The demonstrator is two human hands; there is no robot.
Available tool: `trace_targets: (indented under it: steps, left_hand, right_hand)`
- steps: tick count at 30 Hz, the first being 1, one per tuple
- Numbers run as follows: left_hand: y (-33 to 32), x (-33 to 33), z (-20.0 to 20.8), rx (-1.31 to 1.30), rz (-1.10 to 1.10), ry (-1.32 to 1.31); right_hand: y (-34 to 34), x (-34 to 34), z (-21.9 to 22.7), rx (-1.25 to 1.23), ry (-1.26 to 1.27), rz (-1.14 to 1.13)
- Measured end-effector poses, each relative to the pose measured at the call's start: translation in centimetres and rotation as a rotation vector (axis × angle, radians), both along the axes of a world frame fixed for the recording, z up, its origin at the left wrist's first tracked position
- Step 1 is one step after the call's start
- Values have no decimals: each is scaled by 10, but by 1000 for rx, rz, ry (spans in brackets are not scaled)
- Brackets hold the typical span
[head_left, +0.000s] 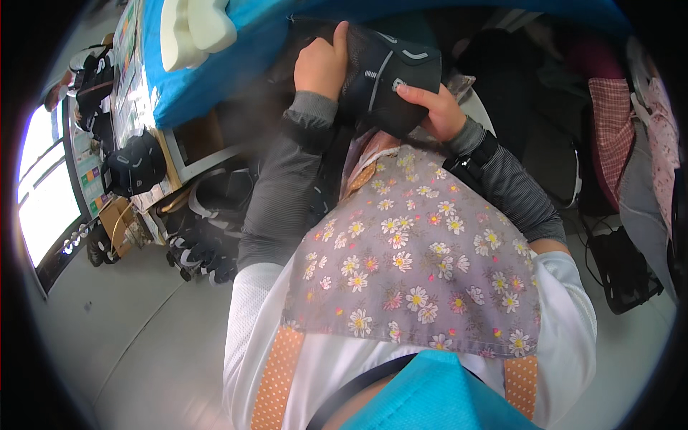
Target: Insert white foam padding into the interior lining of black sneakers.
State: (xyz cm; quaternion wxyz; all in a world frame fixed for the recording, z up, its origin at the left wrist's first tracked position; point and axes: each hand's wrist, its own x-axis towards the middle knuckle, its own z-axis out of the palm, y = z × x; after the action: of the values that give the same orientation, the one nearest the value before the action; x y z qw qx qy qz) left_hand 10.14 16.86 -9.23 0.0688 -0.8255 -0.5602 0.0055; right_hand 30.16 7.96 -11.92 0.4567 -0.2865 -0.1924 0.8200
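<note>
A black fabric piece (390, 75) with pale stripes and a small white emblem, much like part of a bag, is held up in front of my lap. My left hand (320, 68) is closed on its left side, with the thumb pointing up and the fingers curled. At the lower right corner, my right hand (438, 111) grips it, the thumb lying on the front face near the emblem and the other fingers hidden behind. The dark material around its left edge blends together and is hard to make out.
A blue-covered surface (251, 43) with cream foam-like pieces (197, 32) lies at the upper left. Black striped items (136, 163) hang by a cluttered table on the left. Dark goods (208, 244) pile below it. A black pedal (627, 272) is on the right, near hanging cloths (611, 129).
</note>
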Motion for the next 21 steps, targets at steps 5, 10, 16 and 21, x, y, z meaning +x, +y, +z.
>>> trace_targets:
  steps: [5, 10, 16, 21]
  left_hand:
    - [12, -8, -25, -45, -16, -86]
    - [17, -22, -50, -243, -43, -58]
    - [13, -25, -54, 10, -215, -202]
    - [15, -25, -39, -21, -59, -135]
  right_hand:
    - [5, 2, -9, -53, -2, 37]
    - [7, 3, -9, 8, -72, 70]
    - [5, 2, -17, 0, -13, 74]
    - [4, 0, -14, -106, 103, 43]
